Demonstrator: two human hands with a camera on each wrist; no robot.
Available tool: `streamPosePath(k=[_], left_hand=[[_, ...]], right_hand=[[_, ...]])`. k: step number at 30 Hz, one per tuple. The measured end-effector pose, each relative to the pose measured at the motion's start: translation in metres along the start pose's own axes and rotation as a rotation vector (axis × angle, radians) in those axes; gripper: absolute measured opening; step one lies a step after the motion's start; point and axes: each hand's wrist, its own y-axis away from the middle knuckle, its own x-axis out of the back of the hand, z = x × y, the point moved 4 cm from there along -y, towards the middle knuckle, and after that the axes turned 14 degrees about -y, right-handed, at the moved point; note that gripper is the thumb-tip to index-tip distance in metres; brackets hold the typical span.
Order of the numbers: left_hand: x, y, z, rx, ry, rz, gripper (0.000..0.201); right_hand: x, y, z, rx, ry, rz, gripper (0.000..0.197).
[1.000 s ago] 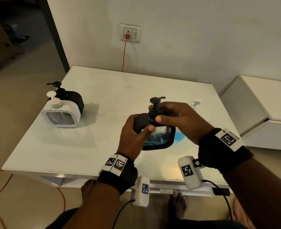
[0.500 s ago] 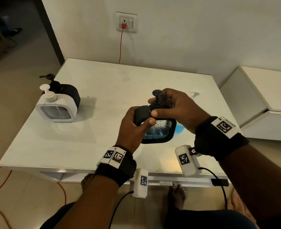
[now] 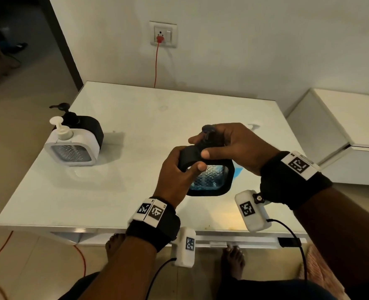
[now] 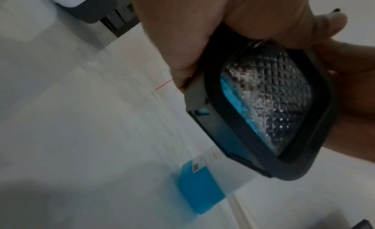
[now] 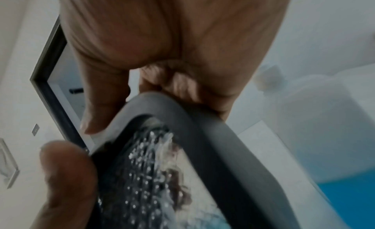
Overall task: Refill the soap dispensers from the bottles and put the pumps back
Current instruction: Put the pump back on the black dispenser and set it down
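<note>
1. Compared with a second ago, the right hand (image 3: 233,146) has closed further over the black pump (image 3: 207,132); its head, then plain above the fingers, now only peeks out between them.
2. At the left edge of the white glass-topped table (image 3: 135,118), the white square dispenser with a textured clear window (image 3: 72,149) and the black square dispenser behind it (image 3: 90,131) stand upright, touching, where they stood before.
3. The left hand (image 3: 174,176) grips the upper left corner of the black-framed square dispenser holding blue liquid (image 3: 213,180), thumb on its front face.
4. That dispenser is held over the table's near right part, pump end up and tilted away, its window facing the person.
5. The right hand's fingers curl round the pump.
6. A blue-filled refill bottle (image 4: 199,190) lies just behind it.
</note>
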Motion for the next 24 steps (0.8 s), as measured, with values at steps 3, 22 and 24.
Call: streamPosePath(k=[3,22,24], left_hand=[[0.001,0.000,0.002,0.001,0.005,-0.007,0.056],[-0.001,0.007,0.010,0.016,-0.116,0.056,0.047],[-0.001,0.006,0.011,0.017,-0.100,0.050,0.045]], right_hand=[[0.002,0.003,-0.002,-0.044,-0.063,-0.107,0.035],[0.006,0.005,0.010,0.055,0.121,0.048,0.033],[0.010,0.009,0.006,0.034,0.050,-0.027,0.036]])
